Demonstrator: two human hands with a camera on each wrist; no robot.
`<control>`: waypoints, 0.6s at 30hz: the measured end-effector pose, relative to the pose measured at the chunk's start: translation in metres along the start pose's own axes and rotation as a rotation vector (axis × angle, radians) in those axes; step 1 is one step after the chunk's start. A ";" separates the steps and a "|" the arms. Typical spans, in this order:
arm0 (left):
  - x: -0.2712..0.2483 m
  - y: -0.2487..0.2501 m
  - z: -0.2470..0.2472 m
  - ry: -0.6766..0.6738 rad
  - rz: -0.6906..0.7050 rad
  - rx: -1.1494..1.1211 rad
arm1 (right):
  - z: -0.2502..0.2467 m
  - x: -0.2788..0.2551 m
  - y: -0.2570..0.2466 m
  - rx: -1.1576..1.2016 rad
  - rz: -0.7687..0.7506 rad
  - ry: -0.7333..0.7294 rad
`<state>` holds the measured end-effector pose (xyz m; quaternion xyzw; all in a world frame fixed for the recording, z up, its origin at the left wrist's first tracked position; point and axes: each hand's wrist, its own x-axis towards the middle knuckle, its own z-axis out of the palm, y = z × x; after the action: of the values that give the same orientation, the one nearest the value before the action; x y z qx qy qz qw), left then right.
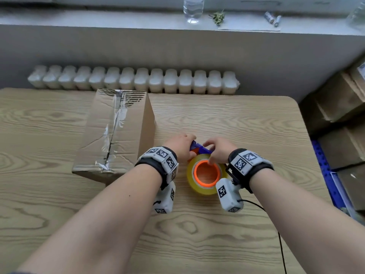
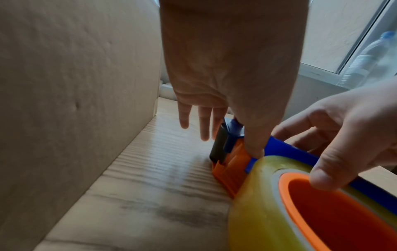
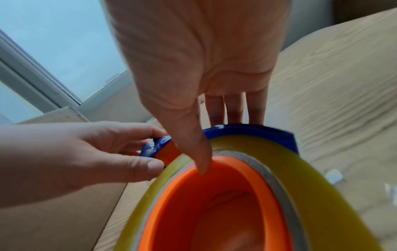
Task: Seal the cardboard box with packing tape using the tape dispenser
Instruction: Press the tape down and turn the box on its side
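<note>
The box sits on the worktop, left of centre, clear tape along its top seam. Just right of it, the left hand pinches the dispenser at its blue-and-orange front. The tape roll lies flat. The right hand grips the dispenser's rim, thumb on the orange core.

Both forearms are extended toward 12 o'clock, each wrist wrapped in a marker-covered band. The left hand is pinched, thumb against fingers, on the tape dispenser. The right hand is closed on the dispenser from 3 o'clock, its thumb hooked inside the roll's orange core.
</note>
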<state>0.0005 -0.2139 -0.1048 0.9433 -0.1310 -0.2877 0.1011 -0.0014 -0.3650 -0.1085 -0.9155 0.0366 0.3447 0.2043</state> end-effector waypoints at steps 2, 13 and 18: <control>0.003 -0.001 0.000 -0.012 -0.007 -0.019 | -0.004 0.003 -0.003 -0.035 -0.008 -0.036; 0.003 0.000 -0.007 -0.005 -0.032 -0.101 | 0.009 0.002 0.000 -0.175 0.009 0.078; -0.003 0.000 -0.019 0.054 -0.034 -0.179 | -0.005 -0.010 0.001 -0.114 0.029 0.157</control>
<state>0.0089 -0.2106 -0.0873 0.9400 -0.0856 -0.2742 0.1838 -0.0057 -0.3684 -0.0988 -0.9491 0.0459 0.2765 0.1435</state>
